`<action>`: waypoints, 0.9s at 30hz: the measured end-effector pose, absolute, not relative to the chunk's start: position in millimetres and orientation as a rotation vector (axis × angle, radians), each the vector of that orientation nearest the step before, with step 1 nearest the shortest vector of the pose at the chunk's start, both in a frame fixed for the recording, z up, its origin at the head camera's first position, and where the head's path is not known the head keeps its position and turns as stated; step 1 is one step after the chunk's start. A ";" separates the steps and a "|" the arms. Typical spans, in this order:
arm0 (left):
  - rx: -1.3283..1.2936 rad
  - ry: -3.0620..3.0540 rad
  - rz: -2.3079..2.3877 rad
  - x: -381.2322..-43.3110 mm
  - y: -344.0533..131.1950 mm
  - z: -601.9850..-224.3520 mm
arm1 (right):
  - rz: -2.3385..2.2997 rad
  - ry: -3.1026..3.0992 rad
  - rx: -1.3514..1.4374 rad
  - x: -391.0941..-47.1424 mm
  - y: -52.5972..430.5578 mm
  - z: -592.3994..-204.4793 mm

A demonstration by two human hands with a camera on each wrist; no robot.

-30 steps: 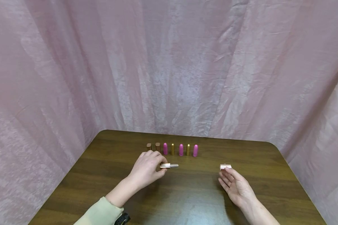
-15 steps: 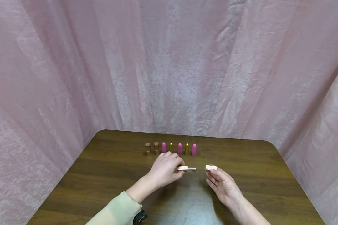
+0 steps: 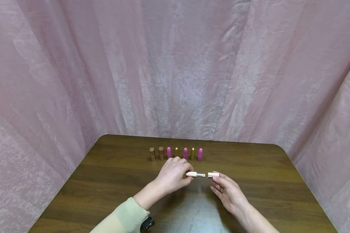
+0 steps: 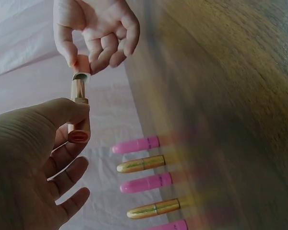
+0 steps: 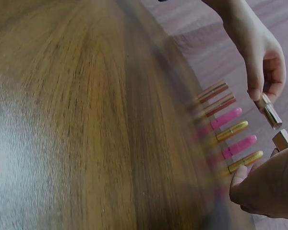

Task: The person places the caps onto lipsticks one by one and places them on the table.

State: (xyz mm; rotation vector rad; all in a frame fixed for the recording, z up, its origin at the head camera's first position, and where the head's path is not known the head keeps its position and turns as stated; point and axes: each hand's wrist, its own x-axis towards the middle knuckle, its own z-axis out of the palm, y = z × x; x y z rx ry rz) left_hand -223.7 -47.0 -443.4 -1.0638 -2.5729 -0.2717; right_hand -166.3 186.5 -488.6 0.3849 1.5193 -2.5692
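Note:
My left hand (image 3: pixel 174 174) pinches the rose-gold base of a lipstick (image 3: pixel 191 174) between thumb and fingers, its bare metal tube pointing right. The red mark on its bottom end shows in the left wrist view. Facing it, my right hand (image 3: pixel 229 192) pinches the matching lipstick cap (image 3: pixel 213 175), open end toward the tube. A narrow gap parts cap and tube in the head view. In the left wrist view the tube's tip (image 4: pixel 78 86) lies right at the cap's mouth (image 4: pixel 81 72). Both pieces are held level above the table.
Behind my hands several lipsticks stand upright in a row: two brown ones (image 3: pixel 152 154), pink ones (image 3: pixel 200 154) and gold ones (image 3: pixel 192 154). My left hand partly covers the row's middle. The brown wooden table (image 3: pixel 250 168) ends at a pink curtain (image 3: pixel 186 81).
My left hand has moved right with the lipstick base, and my right hand has moved left with the cap. The space between the two pieces has shrunk to a small gap.

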 end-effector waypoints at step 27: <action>-1.081 -2.604 -0.342 -220.1 -39.1 -447.1 | -2.504 1.452 0.315 -167.3 165.0 -490.4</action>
